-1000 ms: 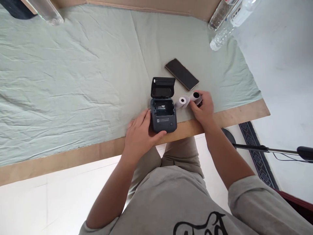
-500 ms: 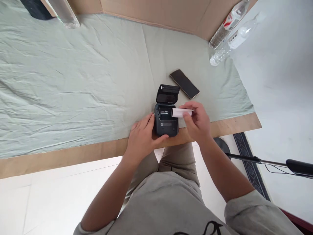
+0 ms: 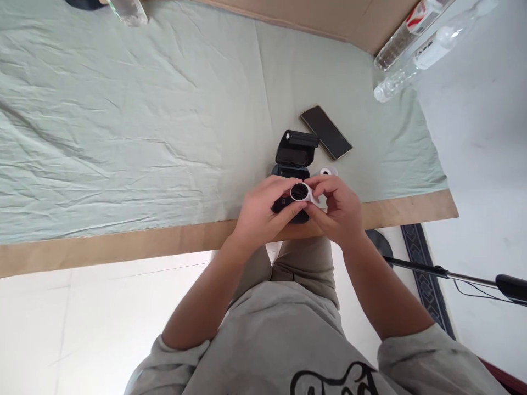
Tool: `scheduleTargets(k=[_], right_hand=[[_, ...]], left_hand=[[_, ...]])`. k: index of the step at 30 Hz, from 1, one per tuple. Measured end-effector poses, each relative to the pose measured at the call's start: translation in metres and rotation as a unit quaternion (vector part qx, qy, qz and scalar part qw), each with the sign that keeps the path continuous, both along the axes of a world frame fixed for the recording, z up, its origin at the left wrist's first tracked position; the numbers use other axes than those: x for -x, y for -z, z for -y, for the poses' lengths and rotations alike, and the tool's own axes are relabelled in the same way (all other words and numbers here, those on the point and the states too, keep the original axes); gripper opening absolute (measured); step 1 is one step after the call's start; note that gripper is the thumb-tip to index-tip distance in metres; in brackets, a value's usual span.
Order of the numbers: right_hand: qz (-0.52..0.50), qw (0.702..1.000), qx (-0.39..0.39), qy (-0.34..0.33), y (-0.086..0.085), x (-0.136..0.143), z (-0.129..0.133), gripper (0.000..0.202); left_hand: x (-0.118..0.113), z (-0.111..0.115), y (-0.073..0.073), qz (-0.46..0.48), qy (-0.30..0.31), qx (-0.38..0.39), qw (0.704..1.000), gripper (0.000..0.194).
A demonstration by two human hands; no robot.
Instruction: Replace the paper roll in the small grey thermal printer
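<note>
My left hand (image 3: 261, 213) and my right hand (image 3: 340, 213) meet over a small black label printer (image 3: 297, 148), pinching a white paper roll (image 3: 300, 192) between thumbs and fingers. One end of the roll, with a wide dark core, faces up towards me. The printer lies on the cloth with its lid raised; my hands hide most of its body. A second white roll (image 3: 327, 171) with a small dark hole rests just beyond my right fingers, partly covered.
A dark phone (image 3: 326, 131) lies beyond the printer's lid. Two clear plastic bottles (image 3: 397, 49) (image 3: 428, 55) are at the back right by a cardboard panel (image 3: 313, 19). A transparent container (image 3: 129, 11) stands at the far left. The table's front edge (image 3: 197, 236) runs below my hands.
My left hand has left the printer's side and now grips the paper roll along with my right hand. The roll has turned end-up. A second roll has come into view.
</note>
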State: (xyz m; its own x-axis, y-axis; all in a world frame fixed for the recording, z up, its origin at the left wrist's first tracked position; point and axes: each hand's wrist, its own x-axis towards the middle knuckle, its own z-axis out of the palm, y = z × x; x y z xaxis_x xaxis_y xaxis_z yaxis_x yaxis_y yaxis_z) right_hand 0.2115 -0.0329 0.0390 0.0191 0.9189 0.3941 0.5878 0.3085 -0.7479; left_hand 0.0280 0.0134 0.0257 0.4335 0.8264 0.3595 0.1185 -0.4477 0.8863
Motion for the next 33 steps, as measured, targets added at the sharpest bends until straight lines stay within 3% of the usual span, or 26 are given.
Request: scheduleTargets(k=[4,9,12,16,23,28,30,33], right_hand=[[0.072,0.997,-0.021,0.016,-0.009,-0.010,-0.011,0.017],[0.202,0.976,0.075,0.006,-0.013,-0.012,-0.033,0.008],[0.263,0.957,0.119,-0.008,-0.016,-0.012,-0.044,0.015],[0.278,0.953,0.120,-0.013,-0.019,-0.017,-0.051,0.018],[0.312,0.939,0.139,-0.037,-0.009,-0.018,-0.060,0.015],[0.302,0.952,0.052,-0.012,-0.007,-0.010,-0.040,0.018],[0.296,0.955,-0.010,0.003,-0.005,-0.003,-0.025,0.018],[0.279,0.958,-0.066,0.013,0.003,0.009,-0.005,0.020]], left_hand=[[0.001,-0.009,0.001,-0.034,-0.030,-0.005,0.999,0.043],[0.009,-0.017,0.006,-0.136,-0.109,0.072,0.982,0.060],[0.010,-0.015,0.008,-0.187,-0.071,0.118,0.973,0.071],[0.008,-0.011,0.011,-0.191,-0.023,0.107,0.976,0.070],[0.010,-0.013,0.009,-0.198,-0.049,0.096,0.974,0.063],[-0.002,-0.049,-0.011,-0.142,-0.091,0.060,0.984,0.057],[-0.011,-0.069,-0.018,-0.098,-0.074,0.081,0.989,0.051],[-0.023,-0.093,-0.025,-0.066,0.000,0.173,0.983,0.046]])
